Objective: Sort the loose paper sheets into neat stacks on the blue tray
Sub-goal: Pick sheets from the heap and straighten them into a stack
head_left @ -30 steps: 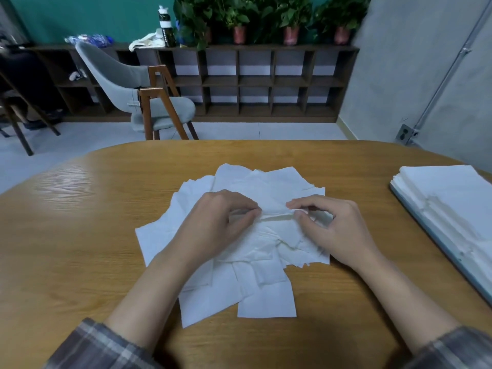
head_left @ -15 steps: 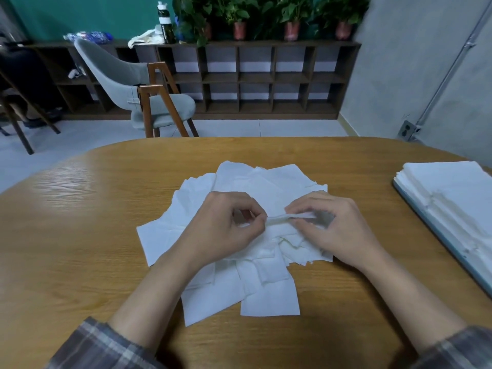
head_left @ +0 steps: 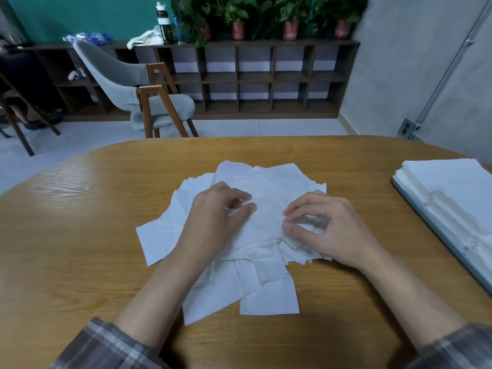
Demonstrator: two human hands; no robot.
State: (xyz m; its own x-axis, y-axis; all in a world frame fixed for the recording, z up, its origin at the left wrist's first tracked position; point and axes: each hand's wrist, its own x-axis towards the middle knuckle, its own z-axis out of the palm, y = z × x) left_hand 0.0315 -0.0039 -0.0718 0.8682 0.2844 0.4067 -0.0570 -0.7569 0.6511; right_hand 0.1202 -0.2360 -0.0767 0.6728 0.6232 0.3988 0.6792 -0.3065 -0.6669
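A loose pile of white paper sheets [head_left: 269,296] lies spread on the wooden table [head_left: 80,249] in front of me. My left hand [head_left: 213,222] rests on the pile's left half, fingers loosely curled, thumb tip touching the flat top sheet [head_left: 263,209] and holding nothing. My right hand [head_left: 327,227] arches over the pile's right side, its curled fingertips and thumb pinching the right edge of a sheet; that spot is blurred. The blue tray [head_left: 436,235] sits at the table's right edge, with neat stacks of white sheets [head_left: 452,190] on it.
A grey chair with wooden legs [head_left: 149,99] stands beyond the table's far edge. A dark shelf unit [head_left: 266,81] with potted plants and a bottle lines the back wall. Bare wood surrounds the pile on the left and in front.
Both hands pinched a raised fold of one sheet between them. Now that sheet lies flat, my left hand has let go, and my right hand has shifted slightly right.
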